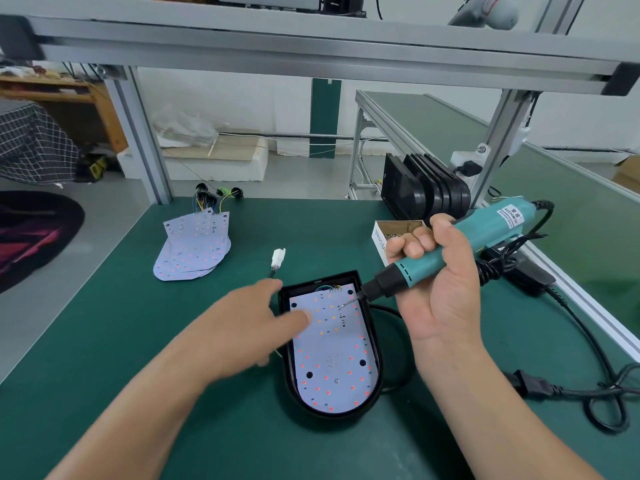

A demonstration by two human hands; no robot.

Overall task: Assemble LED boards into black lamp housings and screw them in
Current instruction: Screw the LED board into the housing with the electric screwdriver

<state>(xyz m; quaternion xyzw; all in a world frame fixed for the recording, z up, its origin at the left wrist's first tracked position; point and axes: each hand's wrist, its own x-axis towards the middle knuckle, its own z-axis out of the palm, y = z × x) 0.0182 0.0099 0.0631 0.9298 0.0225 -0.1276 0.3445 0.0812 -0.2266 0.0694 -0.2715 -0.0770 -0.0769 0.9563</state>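
The housing point(286, 362) lay open side up in the middle of the green table point(156, 393), with a board point(332, 355) seated inside it – white face up, red and amber LEDs showing. The left hand point(249, 327) was blurred; its fingers were stretched out and held nothing, and one fingertip point(306, 317) lay on the board's upper left part. The right hand point(440, 282) had its fingers wrapped round the teal body of the screwdriver point(485, 233), which slanted down to the left, its bit tip touching the board near the upper right corner. What looked like a screw head point(336, 379) showed lower down on the board.

A white connector point(278, 257) lay on the table just beyond the housing. Farther back on the left sat a loose stack of boards point(194, 251) with coloured wires at its far end. At the back right, spare housings point(429, 192) stood on edge in a row – just in front of them was a small open box point(381, 235) of screws, partly hidden by the right hand. The screwdriver's black cord point(588, 341) ran across the table on the right
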